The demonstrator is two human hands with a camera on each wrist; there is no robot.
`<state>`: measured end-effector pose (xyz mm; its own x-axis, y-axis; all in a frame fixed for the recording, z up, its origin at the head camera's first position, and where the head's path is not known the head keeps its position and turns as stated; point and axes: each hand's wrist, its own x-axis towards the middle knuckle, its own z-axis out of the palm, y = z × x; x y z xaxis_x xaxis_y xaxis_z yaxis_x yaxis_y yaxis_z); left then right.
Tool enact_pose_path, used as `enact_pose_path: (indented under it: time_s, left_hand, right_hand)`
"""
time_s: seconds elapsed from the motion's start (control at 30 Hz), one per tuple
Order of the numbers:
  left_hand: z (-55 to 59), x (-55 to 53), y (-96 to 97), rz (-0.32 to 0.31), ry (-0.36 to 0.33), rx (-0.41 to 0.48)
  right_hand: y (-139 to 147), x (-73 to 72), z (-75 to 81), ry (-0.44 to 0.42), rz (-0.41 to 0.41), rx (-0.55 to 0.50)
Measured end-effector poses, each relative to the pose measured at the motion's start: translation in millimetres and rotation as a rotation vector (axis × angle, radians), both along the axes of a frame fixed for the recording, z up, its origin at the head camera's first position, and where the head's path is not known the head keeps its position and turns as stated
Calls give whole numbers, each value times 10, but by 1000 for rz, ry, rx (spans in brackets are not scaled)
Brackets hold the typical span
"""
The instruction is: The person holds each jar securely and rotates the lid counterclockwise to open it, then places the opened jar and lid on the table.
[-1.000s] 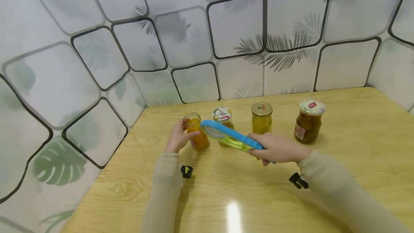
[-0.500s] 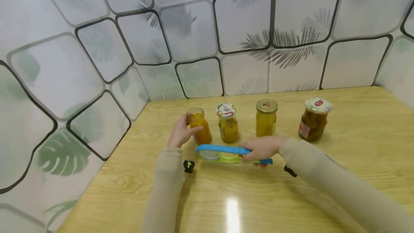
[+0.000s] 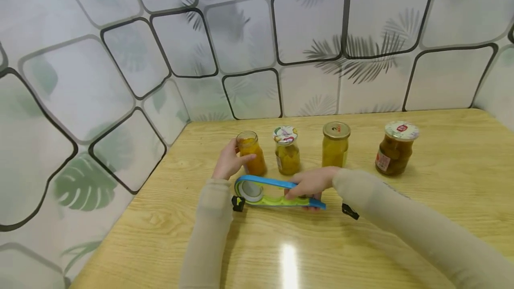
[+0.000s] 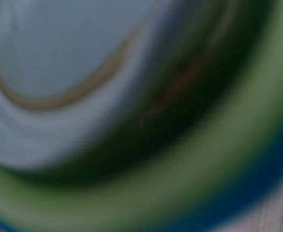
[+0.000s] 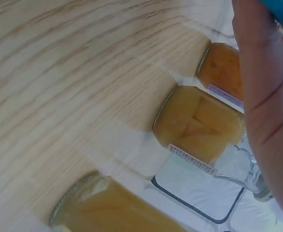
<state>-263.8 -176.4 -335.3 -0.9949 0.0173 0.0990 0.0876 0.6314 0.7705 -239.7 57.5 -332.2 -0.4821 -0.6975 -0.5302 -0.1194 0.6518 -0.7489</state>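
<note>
My left hand [image 3: 230, 161] grips an open glass jar [image 3: 254, 162] of orange fruit at the left of the row, its thumb across the front. The jar stands upright with no lid on its mouth. In front of it, my right hand [image 3: 310, 183] holds the handles of a blue and green jar opener [image 3: 277, 202]. A whitish round lid [image 3: 250, 191] sits in the opener's loop. Up close in the left wrist view, the blurred lid [image 4: 49, 125] lies inside the green band. The right wrist view shows part of my right hand [image 5: 269, 96] at the edge.
To the right stand a jar with a patterned lid [image 3: 287, 157], a jar of yellow contents with a gold lid [image 3: 335, 150], and a dark brown jar [image 3: 394, 155]. They rest on a wooden table [image 3: 152, 235] before a patterned wall [image 3: 305, 26].
My right hand has brought the jar opener and lid down and to the left, from a raised slant to nearly level. My left hand has kept its grip on the orange jar.
</note>
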Motion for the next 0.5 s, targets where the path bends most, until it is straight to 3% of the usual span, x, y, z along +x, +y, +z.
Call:
enact_pose_path:
  time_s: [0.1,0.23,0.5]
  left_hand:
    - [-8,-5,1,-4,4,-3]
    - [-11,-1,2,-1,2,-6]
    - [10,5,-1,-8,-9,0]
  right_hand:
    - [-24,-4,-21,-40,-33,-6]
    - [-62,-9,-70,-102,-18,-28]
    - [-110,-32,-127,-131,-1,-40]
